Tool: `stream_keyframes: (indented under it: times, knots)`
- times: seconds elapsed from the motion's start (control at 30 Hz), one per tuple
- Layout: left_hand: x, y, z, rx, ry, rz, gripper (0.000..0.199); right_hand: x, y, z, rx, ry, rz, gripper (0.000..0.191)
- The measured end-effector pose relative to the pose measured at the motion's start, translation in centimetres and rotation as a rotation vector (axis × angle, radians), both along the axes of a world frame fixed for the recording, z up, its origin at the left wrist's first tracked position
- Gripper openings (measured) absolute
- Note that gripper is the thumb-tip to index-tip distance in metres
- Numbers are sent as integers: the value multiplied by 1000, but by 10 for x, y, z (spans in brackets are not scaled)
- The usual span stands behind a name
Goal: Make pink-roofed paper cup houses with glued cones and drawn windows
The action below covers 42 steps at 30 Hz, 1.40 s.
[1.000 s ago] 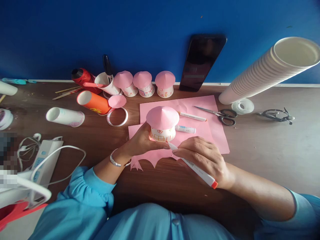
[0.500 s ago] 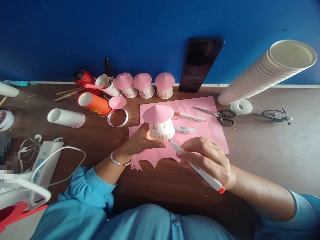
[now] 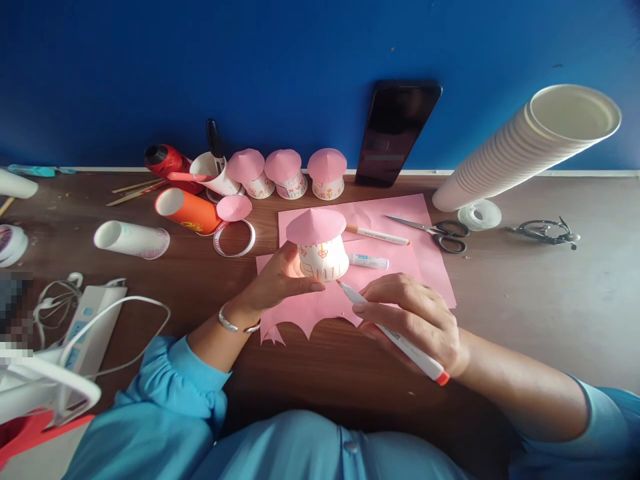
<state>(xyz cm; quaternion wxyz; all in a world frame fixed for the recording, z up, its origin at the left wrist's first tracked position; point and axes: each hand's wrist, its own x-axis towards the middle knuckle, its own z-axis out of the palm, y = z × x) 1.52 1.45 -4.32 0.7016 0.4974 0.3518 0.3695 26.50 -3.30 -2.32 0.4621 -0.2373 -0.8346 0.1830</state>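
My left hand (image 3: 280, 283) is closed around the side of a small paper-cup house (image 3: 323, 257), its thumb along the bottom rim. The house has a pink cone roof, and orange and red drawings mark its white wall. In my right hand (image 3: 417, 320) is a white felt-tip marker (image 3: 413, 351) with a red-orange end. The marker's tip points at the cup's lower rim; whether it touches I cannot tell. Beneath both hands lies pink paper (image 3: 300, 310) with a scalloped cut edge. Another marker (image 3: 380, 235) and a white tube (image 3: 369, 261) rest on it.
Several pink-roofed cup houses (image 3: 327, 173) line the back beside a cup with a black marker (image 3: 215, 143). A phone (image 3: 397, 133) leans on the blue wall. Scissors (image 3: 447, 235), tape (image 3: 480, 215) and a tall cup stack (image 3: 525, 147) stand right; a power strip (image 3: 90, 327) lies left.
The cup house has turned slightly in my left hand, so more of the red strokes near its rim face me. My right hand with the marker has hardly moved.
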Motion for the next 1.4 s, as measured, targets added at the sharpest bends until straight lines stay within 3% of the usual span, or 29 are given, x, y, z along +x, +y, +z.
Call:
stream_keyframes:
  times: [0.27, 0.4, 0.73, 1.4]
  knots:
    - [1, 1, -2, -3, -51, 3, 57, -1, 2, 2, 15, 1, -25, 23]
    - [1, 0, 0, -2, -38, -5, 62, 0, 2, 5, -6, 12, -16, 25]
    - [7, 0, 4, 9, -58, -34, 51, 0, 3, 4, -26, 8, -54, 30]
    - [3, -1, -7, 23, -88, -70, 54, 0, 4, 2, -19, -28, -41, 32]
